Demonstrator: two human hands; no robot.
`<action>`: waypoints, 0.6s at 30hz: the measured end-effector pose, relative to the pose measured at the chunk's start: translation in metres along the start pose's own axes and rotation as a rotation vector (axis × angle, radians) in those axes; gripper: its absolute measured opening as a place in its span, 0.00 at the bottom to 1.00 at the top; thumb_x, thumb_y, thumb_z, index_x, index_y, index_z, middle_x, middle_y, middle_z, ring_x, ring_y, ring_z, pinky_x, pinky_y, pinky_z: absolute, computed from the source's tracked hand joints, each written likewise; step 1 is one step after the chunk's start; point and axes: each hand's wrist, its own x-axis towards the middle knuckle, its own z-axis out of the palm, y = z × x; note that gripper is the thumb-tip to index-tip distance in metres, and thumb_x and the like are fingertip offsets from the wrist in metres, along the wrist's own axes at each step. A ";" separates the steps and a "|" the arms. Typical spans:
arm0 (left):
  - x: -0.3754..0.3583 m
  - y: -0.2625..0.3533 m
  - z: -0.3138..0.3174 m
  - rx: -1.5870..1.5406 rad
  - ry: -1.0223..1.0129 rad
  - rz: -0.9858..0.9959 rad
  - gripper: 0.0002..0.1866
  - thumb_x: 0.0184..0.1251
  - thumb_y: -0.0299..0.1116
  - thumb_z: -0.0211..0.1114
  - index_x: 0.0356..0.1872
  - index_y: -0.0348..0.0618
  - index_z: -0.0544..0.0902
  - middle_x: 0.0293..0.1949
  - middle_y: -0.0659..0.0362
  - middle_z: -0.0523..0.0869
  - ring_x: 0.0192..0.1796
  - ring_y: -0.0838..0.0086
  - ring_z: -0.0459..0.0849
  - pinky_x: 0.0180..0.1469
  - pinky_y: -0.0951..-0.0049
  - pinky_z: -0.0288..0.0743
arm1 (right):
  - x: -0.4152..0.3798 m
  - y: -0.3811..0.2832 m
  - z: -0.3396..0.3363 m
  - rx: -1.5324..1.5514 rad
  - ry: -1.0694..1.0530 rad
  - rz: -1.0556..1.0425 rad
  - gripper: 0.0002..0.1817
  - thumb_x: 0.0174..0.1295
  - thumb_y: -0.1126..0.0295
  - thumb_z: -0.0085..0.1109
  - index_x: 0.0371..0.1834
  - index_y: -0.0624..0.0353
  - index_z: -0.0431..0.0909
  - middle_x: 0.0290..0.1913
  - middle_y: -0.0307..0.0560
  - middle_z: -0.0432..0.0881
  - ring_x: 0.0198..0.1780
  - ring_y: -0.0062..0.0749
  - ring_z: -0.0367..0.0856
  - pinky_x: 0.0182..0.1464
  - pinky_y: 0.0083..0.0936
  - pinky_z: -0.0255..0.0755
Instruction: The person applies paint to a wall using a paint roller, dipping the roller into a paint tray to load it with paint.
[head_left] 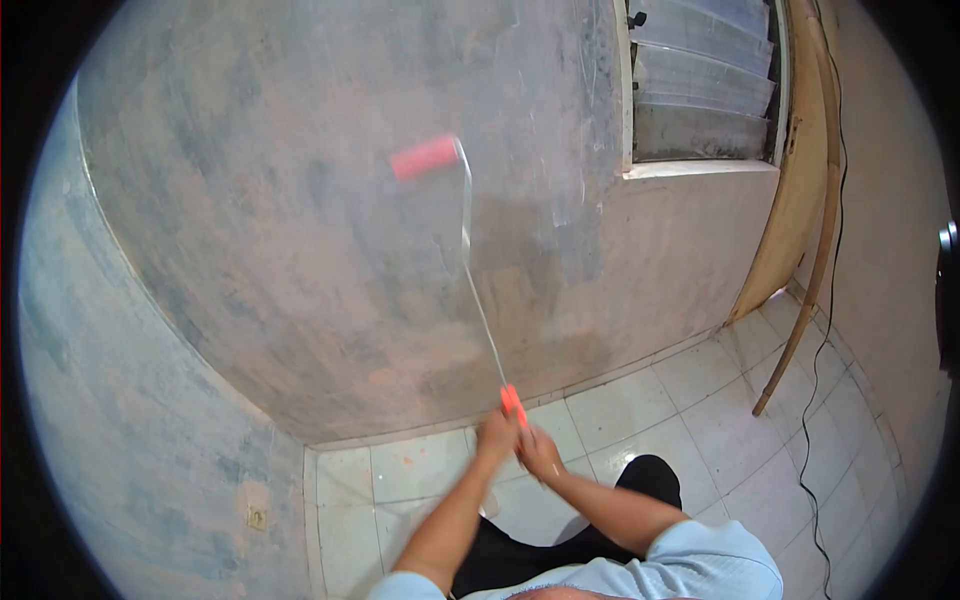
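Note:
A paint roller (425,158) with a pink sleeve lies against the patchy grey-pink wall (330,270), its sleeve slightly blurred. From it a long bent metal rod runs down to an orange handle. My left hand (496,434) is closed around this handle, just below its bright top end. Slightly lower and to the right, my right hand (540,456) also grips the handle. A darker, damp-looking patch (510,270) marks the wall right of the rod.
A louvred window (703,80) is set in the wall at upper right. Beside a yellowish door (775,220) leans a bamboo pole (826,200), with a black cable (806,440) trailing onto the white tiled floor (640,410). At left stands another wall (130,400) with a small socket (257,517).

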 end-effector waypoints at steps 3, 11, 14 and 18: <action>-0.084 -0.062 0.089 0.043 -0.407 -0.126 0.35 0.72 0.59 0.34 0.46 0.38 0.80 0.46 0.41 0.82 0.52 0.45 0.79 0.56 0.48 0.68 | -0.118 0.079 -0.007 0.157 -0.144 0.461 0.24 0.73 0.54 0.33 0.28 0.59 0.72 0.18 0.43 0.73 0.19 0.27 0.72 0.25 0.28 0.69; 0.048 0.124 -0.138 -0.089 0.175 0.195 0.29 0.70 0.56 0.50 0.34 0.33 0.80 0.24 0.45 0.82 0.28 0.51 0.81 0.33 0.58 0.72 | 0.092 -0.142 -0.012 0.495 -0.024 0.048 0.22 0.73 0.55 0.38 0.27 0.61 0.69 0.17 0.44 0.69 0.19 0.31 0.70 0.24 0.31 0.65; 0.069 0.113 -0.111 -0.117 0.076 0.139 0.28 0.70 0.55 0.49 0.39 0.36 0.81 0.35 0.41 0.84 0.42 0.45 0.82 0.44 0.53 0.74 | 0.097 -0.125 -0.023 0.437 0.042 0.065 0.21 0.72 0.56 0.39 0.28 0.61 0.70 0.17 0.44 0.69 0.20 0.33 0.70 0.26 0.32 0.66; -0.009 0.026 0.022 0.036 -0.170 0.041 0.28 0.72 0.55 0.43 0.46 0.38 0.81 0.44 0.42 0.83 0.49 0.45 0.80 0.55 0.48 0.69 | -0.016 0.022 -0.031 0.165 -0.052 0.266 0.23 0.71 0.51 0.38 0.30 0.60 0.71 0.19 0.46 0.73 0.23 0.33 0.75 0.29 0.31 0.68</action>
